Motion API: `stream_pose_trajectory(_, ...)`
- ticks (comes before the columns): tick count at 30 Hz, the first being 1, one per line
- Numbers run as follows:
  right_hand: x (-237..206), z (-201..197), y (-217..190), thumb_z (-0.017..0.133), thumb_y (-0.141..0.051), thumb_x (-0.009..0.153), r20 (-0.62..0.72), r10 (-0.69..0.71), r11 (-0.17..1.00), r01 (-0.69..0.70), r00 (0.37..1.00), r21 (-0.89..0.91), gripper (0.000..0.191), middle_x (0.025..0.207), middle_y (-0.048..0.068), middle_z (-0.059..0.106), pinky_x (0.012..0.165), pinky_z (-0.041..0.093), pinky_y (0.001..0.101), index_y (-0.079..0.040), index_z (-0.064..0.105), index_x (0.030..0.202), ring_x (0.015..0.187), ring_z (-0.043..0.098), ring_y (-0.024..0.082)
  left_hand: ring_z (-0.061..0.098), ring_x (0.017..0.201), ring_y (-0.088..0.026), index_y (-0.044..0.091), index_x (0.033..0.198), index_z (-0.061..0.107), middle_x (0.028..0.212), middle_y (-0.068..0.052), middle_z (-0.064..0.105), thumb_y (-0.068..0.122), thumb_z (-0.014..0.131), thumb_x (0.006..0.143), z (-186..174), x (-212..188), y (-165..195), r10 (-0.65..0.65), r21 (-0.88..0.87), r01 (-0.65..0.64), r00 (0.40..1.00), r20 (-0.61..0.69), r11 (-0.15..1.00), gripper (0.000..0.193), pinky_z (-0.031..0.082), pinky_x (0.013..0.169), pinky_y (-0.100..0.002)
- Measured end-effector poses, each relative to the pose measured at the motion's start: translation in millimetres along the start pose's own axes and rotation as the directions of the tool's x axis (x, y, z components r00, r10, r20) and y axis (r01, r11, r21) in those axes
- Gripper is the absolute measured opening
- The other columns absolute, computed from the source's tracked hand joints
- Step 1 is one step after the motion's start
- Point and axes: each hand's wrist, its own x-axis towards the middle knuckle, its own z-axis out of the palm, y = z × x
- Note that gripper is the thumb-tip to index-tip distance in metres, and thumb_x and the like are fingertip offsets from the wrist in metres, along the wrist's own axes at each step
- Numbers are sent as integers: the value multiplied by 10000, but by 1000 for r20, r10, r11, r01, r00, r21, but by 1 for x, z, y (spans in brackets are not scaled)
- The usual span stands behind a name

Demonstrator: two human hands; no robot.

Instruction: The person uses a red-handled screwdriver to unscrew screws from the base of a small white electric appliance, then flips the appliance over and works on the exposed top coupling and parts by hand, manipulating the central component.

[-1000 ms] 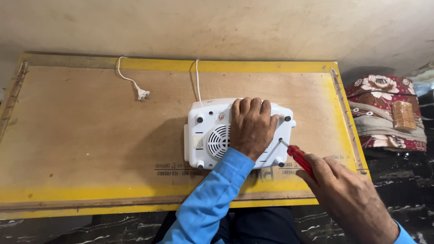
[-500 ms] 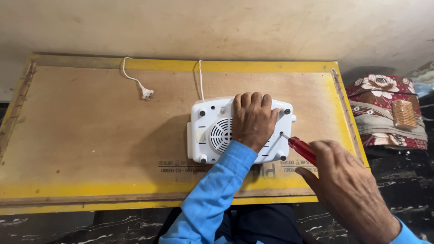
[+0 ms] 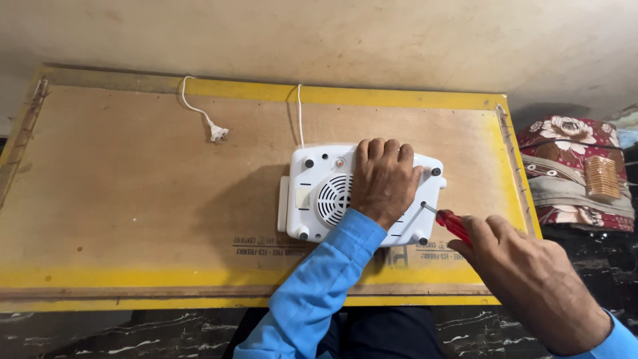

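white plastic appliance (image 3: 319, 193) lies underside up toward the board's (image 3: 133, 199) right edge; left hand (image 3: 384, 179) spread flat on it, pressing; right hand (image 3: 525, 279) clenched round a red screwdriver (image 3: 453, 225), tip at a screw hole; shell judged light, stiff, slippery; best steadied by its flat back.

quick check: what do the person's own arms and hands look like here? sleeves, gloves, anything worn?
Both hands are bare: no gloves, and no rings or watch that can be seen. The left hand comes out of a long bright blue sleeve with a plain cuff at the wrist. The right hand shows the same blue cuff at the frame's lower right corner.
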Motion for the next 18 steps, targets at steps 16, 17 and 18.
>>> stream_pose_trajectory(16, 6, -12, -4, 600, -172, 805, -307, -355, 935, 330, 883, -132, 515, 1253, 140, 570, 855, 536, 408, -14, 599, 1295, 992, 616, 251, 553, 1052, -310, 42, 986, 707, 994, -116, 661, 384, 746, 844, 1, 7, 2, -44, 50, 45, 999, -13, 998, 373, 380, 1036, -477)
stream_pose_trajectory(17, 7, -10, -4, 603, -150, 775, -274, -376, 927, 357, 885, -117, 526, 1202, 132, 568, 831, 536, 409, -5, 598, 1280, 961, 611, 249, 554, 1051, -309, 42, 986, 706, 993, -115, 661, 383, 745, 848, 1, 7, 2, -44, 54, 44, 999, -6, 998, 371, 381, 1038, -477)
stream_pose_trajectory(18, 7, -10, -2, 605, -128, 745, -239, -396, 918, 383, 887, -101, 537, 1151, 124, 567, 806, 536, 409, 5, 596, 1264, 930, 607, 247, 554, 1051, -307, 41, 986, 706, 992, -114, 662, 382, 744, 851, 1, 6, 2, -44, 57, 44, 999, 2, 997, 369, 381, 1040, -477)
